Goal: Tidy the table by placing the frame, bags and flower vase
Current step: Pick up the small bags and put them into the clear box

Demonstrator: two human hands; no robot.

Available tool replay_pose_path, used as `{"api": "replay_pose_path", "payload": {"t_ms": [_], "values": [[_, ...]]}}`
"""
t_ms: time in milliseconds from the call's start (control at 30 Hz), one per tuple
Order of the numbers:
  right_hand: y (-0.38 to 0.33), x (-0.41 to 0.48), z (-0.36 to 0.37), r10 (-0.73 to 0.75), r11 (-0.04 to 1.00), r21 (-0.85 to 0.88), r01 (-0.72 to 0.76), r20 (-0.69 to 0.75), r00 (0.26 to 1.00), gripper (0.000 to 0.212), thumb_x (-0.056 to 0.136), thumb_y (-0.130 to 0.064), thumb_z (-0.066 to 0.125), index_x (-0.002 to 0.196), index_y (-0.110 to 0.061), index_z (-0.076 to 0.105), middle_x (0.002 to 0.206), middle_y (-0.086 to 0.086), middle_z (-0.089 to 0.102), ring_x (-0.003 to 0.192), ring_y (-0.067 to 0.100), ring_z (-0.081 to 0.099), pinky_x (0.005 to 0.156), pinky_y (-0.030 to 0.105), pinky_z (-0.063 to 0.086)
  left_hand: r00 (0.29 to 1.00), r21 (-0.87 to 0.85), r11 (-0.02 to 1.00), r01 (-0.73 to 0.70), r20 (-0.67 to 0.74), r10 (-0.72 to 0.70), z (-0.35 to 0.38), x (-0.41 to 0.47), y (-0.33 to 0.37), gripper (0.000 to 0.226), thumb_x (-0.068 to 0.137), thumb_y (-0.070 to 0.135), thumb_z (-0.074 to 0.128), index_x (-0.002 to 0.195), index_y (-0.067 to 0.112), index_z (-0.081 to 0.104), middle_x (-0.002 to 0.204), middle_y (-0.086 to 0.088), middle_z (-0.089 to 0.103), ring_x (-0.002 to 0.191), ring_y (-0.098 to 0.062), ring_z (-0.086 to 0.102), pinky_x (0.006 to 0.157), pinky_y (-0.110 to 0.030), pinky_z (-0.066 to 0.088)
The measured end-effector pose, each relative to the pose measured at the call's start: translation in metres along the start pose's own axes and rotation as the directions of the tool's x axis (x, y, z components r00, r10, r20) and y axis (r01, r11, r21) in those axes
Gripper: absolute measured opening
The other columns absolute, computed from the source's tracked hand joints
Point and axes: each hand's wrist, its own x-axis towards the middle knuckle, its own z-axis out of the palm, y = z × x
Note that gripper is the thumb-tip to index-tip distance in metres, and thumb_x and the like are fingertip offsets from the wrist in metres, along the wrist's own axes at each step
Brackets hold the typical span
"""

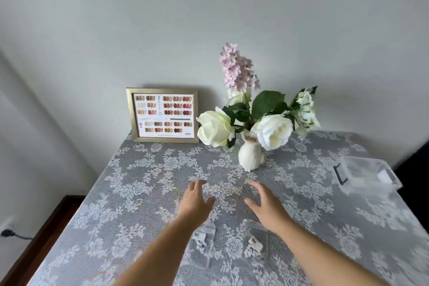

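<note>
Overhead, both bare hands hover above the lace tablecloth (144, 183) — left hand (196, 199) and right hand (263, 203) spread, fingers apart, holding nothing. The gold frame (162, 115) with its nail-colour chart stands upright at the table's far edge against the wall. Just to its right stands the white vase (250, 157) of white roses and a lilac spray. Two small clear bags (204, 237) lie flat beneath the forearms. A clear plastic box (364, 175) sits at far right.
</note>
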Motion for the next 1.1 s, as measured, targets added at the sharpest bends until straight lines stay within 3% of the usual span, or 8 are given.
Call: {"api": "replay_pose_path", "payload": {"t_ms": [200,300,367,467,633,833,967,1100], "values": [[0.036,0.005,-0.012,0.106,0.994,0.001,-0.106,-0.025,0.994,0.058,0.086,-0.04,0.055,0.137,-0.029,0.029,0.144,-0.004,0.038,0.126,0.018,0.043,0.1,0.036,0.038,0.993,0.023,0.999,-0.042,0.108,0.039,0.03,0.014,0.02,0.058,0.084,0.036,0.059,0.134,0.026,0.031,0.141,-0.004,0.037,0.109,-0.017,0.053,0.092,-0.03,0.044],[0.049,0.004,-0.011,0.128,0.99,-0.062,-0.124,0.067,0.989,0.06,0.081,-0.043,0.06,0.134,-0.033,0.033,0.134,-0.007,0.045,0.109,0.016,0.054,0.086,0.031,0.047,0.963,0.118,0.983,-0.141,0.245,0.108,0.037,0.019,0.014,0.057,0.08,0.04,0.065,0.129,0.026,0.04,0.134,-0.002,0.048,0.112,-0.016,0.051,0.092,-0.028,0.039],[0.055,-0.002,-0.007,0.112,0.984,-0.156,-0.089,0.146,0.983,0.063,0.075,-0.044,0.065,0.131,-0.033,0.037,0.128,-0.005,0.049,0.097,0.009,0.053,0.079,0.024,0.046,0.918,0.181,0.956,-0.231,0.365,0.152,0.04,0.016,0.005,0.059,0.072,0.043,0.071,0.123,0.029,0.046,0.131,0.0,0.051,0.114,-0.016,0.048,0.101,-0.035,0.038],[0.06,-0.007,0.002,0.044,0.961,-0.276,0.011,0.193,0.98,0.065,0.069,-0.042,0.072,0.127,-0.031,0.044,0.123,-0.005,0.053,0.104,0.011,0.048,0.09,0.029,0.042,0.862,0.343,0.87,-0.354,0.48,0.162,0.035,0.01,-0.01,0.067,0.061,0.048,0.077,0.12,0.032,0.048,0.13,0.006,0.049,0.119,-0.015,0.044,0.103,-0.044,0.035],[0.057,-0.006,0.013,-0.053,0.882,-0.449,0.14,0.201,0.978,0.057,0.068,-0.038,0.073,0.119,-0.028,0.05,0.109,-0.009,0.056,0.099,0.009,0.048,0.087,0.025,0.036,0.838,0.362,0.842,-0.4,0.516,0.177,0.023,0.009,-0.026,0.06,0.058,0.035,0.082,0.11,0.029,0.052,0.117,0.007,0.054,0.105,-0.013,0.051,0.091,-0.034,0.043],[0.053,0.0,0.016,0.007,0.916,-0.392,0.09,0.237,0.971,0.029,0.071,-0.027,0.074,0.097,-0.023,0.06,0.071,-0.017,0.049,0.065,0.005,0.049,0.064,0.019,0.039,0.853,0.31,0.889,-0.335,0.5,0.147,0.024,0.012,-0.028,0.03,0.067,0.02,0.077,0.092,0.02,0.06,0.1,0.004,0.062,0.091,-0.01,0.056,0.082,-0.026,0.047],[0.046,0.007,0.007,0.044,0.963,-0.27,0.025,0.246,0.968,0.006,0.079,-0.021,0.067,0.084,-0.02,0.063,0.07,-0.01,0.059,0.054,0.005,0.05,0.052,0.016,0.043,0.837,0.315,0.89,-0.33,0.534,0.121,0.017,0.019,-0.027,0.013,0.074,0.018,0.072,0.084,0.017,0.065,0.093,0.002,0.063,0.088,-0.01,0.057,0.089,-0.028,0.048],[0.035,0.018,-0.027,0.091,0.982,-0.18,-0.062,0.155,0.984,0.007,0.083,-0.02,0.063,0.087,-0.016,0.066,0.071,-0.004,0.065,0.046,0.005,0.047,0.044,0.014,0.04,0.817,0.216,0.905,-0.367,0.54,0.203,0.001,0.035,-0.001,0.014,0.074,0.025,0.072,0.082,0.014,0.069,0.091,0.001,0.07,0.078,-0.003,0.057,0.088,-0.021,0.043]]}}
